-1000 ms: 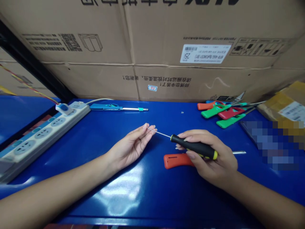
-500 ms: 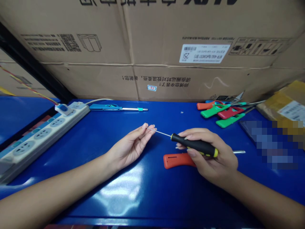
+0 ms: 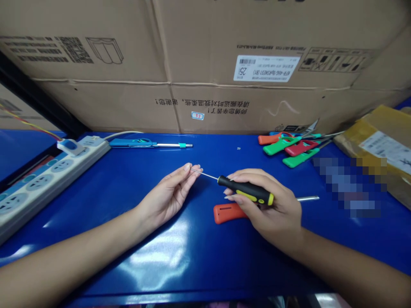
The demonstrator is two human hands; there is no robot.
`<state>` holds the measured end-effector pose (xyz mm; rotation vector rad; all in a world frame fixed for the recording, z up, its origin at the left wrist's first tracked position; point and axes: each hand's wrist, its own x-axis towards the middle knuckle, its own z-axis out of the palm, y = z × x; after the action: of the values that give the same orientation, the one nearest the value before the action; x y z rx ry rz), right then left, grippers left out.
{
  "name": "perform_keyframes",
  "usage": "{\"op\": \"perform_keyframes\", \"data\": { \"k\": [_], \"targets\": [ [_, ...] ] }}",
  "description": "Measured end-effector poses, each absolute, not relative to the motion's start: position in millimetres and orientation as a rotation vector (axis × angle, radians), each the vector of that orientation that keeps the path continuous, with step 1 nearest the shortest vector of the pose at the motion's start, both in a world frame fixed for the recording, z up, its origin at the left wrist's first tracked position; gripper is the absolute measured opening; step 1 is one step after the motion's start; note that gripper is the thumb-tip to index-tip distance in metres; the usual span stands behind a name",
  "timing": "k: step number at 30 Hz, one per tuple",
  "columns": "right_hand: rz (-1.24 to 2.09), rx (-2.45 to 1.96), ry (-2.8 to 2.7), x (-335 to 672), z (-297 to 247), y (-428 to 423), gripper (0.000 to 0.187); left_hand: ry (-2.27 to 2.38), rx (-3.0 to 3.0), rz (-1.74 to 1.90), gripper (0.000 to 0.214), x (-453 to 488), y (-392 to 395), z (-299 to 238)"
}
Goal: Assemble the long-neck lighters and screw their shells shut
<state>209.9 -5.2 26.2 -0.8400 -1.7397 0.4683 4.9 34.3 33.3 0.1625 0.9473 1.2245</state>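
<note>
My right hand [image 3: 272,201] grips the handle of a black and yellow screwdriver [image 3: 245,190], its thin shaft pointing left. Thumb and fingers of my left hand [image 3: 171,192] are pinched together around the screwdriver's tip; whatever is between them is too small to make out. Under my right hand an orange long-nosed lighter [image 3: 228,213] lies on the blue table, partly hidden, its metal tube [image 3: 308,198] sticking out to the right. Two tiny metal pieces, seemingly screws [image 3: 238,148], lie on the table farther back.
A blue long-nosed lighter [image 3: 133,143] lies at the back left, beside a white power strip [image 3: 48,173] with a plug in it. Several coloured lighters [image 3: 282,146] are piled at the back right, near a yellow-taped carton [image 3: 382,128]. A large cardboard box [image 3: 199,64] stands behind.
The view has shifted slightly, so most things appear farther left. The screwdriver has turned in my right hand, showing more yellow on the handle. My left hand keeps its pinch at the tip.
</note>
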Motion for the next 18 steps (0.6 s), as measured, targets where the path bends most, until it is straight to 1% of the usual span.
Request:
{"op": "perform_keyframes", "data": {
  "k": [6, 11, 15, 18],
  "targets": [
    [0.678, -0.9, -1.595, 207.1, 20.5, -5.6, 0.019, 0.945, 0.174, 1.242, 0.028, 3.5, 34.2, 32.7],
    [0.819, -0.906, -1.512, 206.2, 18.0, -2.8, 0.022, 0.918, 0.263, 1.251, 0.027, 2.2, 33.4, 31.0],
    [0.929, -0.833, -1.393, 205.2, 24.2, -1.1, 0.019, 0.887, 0.396, 1.196, 0.03, 0.0, 29.9, 29.4],
    [0.911, -0.844, -1.325, 208.5, 30.8, 2.8, 0.014, 0.824, 0.588, 1.104, 0.037, -2.7, 25.1, 26.3]
  ]
}}
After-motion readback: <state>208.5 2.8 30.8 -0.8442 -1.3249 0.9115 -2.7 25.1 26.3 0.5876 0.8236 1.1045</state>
